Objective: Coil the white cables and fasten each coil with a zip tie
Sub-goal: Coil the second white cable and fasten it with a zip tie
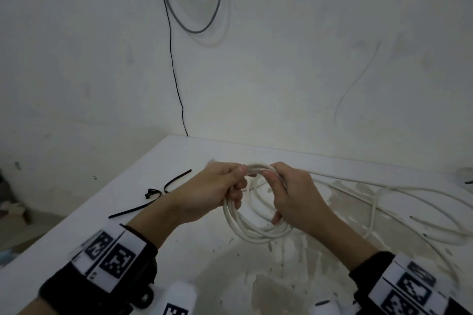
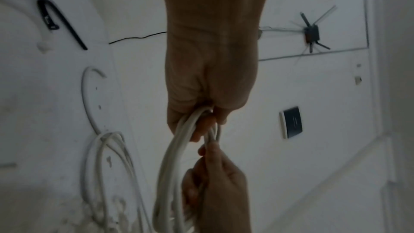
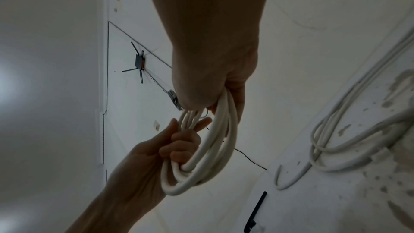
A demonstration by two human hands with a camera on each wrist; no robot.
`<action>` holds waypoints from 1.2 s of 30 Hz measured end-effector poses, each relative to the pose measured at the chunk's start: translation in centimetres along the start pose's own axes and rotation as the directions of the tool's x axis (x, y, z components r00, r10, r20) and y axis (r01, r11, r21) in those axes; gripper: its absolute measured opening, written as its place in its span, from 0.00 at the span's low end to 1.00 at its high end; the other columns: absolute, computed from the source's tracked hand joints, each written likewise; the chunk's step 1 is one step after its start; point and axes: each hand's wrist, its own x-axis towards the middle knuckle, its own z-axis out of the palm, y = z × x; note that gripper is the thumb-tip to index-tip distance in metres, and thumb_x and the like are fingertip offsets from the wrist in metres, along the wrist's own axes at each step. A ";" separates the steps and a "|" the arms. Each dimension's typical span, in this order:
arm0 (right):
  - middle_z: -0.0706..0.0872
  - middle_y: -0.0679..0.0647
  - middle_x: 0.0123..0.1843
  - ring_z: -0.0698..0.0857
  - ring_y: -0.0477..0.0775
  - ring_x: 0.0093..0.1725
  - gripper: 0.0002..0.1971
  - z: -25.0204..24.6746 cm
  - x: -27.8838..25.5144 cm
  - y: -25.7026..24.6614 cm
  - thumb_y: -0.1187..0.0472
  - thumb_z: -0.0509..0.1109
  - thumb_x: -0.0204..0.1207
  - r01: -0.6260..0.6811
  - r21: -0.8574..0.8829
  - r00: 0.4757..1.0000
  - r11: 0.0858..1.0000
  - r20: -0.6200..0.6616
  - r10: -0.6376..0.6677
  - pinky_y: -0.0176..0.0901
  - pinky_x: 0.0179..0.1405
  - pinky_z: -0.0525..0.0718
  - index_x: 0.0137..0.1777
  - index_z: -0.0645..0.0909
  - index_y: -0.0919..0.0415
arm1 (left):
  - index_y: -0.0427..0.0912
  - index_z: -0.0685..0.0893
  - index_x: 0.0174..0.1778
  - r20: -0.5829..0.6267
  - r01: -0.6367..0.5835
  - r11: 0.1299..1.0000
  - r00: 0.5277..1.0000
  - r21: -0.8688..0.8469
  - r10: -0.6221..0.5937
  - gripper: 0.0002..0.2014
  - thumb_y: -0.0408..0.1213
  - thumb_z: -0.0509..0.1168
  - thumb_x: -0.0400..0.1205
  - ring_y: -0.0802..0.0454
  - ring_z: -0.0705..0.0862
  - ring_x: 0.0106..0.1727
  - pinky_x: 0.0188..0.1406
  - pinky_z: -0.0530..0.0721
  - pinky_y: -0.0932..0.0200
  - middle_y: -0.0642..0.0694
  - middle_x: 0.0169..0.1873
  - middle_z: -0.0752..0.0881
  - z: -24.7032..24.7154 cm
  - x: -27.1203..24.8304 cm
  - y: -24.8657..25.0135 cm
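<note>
Over on the left of the white desk (image 1: 76, 222) lie black zip ties (image 1: 153, 193), thin flat plastic strips, one bent into a loop, another lying straight and slanting up to the right. Moving in, the left hand (image 1: 212, 192) has its fingers (image 1: 236, 195) curled tight around the top of the white cable coil (image 1: 253, 225), which hangs above the desk between both hands, a smooth round-sectioned bundle of several turns, its ring standing roughly upright, long axis dropping from the hands toward the person. The right hand (image 1: 294, 194) clamps the same top arc just beside the left, fingers wrapped over the strands. Right of that, the loose cable (image 1: 384, 197) trails across a scuffed, paint-chipped patch of desk and runs off the frame edge. Its far end is cut off.
</note>
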 end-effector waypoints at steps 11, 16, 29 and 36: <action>0.80 0.51 0.29 0.87 0.50 0.26 0.18 5.3 0.9 -1.7 0.51 0.53 0.85 0.012 -0.102 0.946 0.995 0.323 0.022 0.44 0.26 0.77 0.42 0.73 0.64 | 0.37 0.73 0.34 -0.099 0.116 0.986 0.990 0.117 -0.105 0.20 0.47 0.53 0.86 0.59 0.57 0.16 0.14 0.62 0.69 0.52 0.18 0.61 -5.0 -2.1 -2.2; 0.89 0.52 0.38 0.89 0.47 0.40 0.14 7.3 0.6 -2.4 0.54 0.59 0.84 -0.198 0.006 0.655 0.980 0.745 0.127 0.39 0.41 0.87 0.48 0.80 0.64 | 0.37 0.74 0.31 -0.064 0.263 0.949 0.965 0.172 -0.255 0.20 0.47 0.55 0.85 0.59 0.55 0.16 0.13 0.58 0.71 0.51 0.19 0.59 -7.8 -4.9 -5.3; 0.77 0.53 0.63 0.79 0.49 0.54 0.22 16.0 7.4 -2.0 0.70 0.60 0.80 0.415 -0.352 0.623 0.839 0.782 0.020 0.42 0.58 0.77 0.69 0.78 0.48 | 0.37 0.77 0.34 -0.014 0.354 0.918 0.934 0.180 -0.357 0.21 0.48 0.53 0.86 0.58 0.57 0.18 0.16 0.60 0.67 0.50 0.21 0.60 -11.1 -8.3 -8.8; 0.88 0.54 0.49 0.84 0.56 0.49 0.12 16.6 7.5 0.3 0.67 0.68 0.74 0.548 -0.338 0.605 0.765 0.792 -0.084 0.49 0.50 0.82 0.52 0.89 0.56 | 0.36 0.78 0.35 0.004 0.357 0.924 0.933 0.133 -0.361 0.21 0.46 0.51 0.87 0.59 0.57 0.19 0.17 0.62 0.68 0.52 0.21 0.60 -11.6 -8.3 -9.0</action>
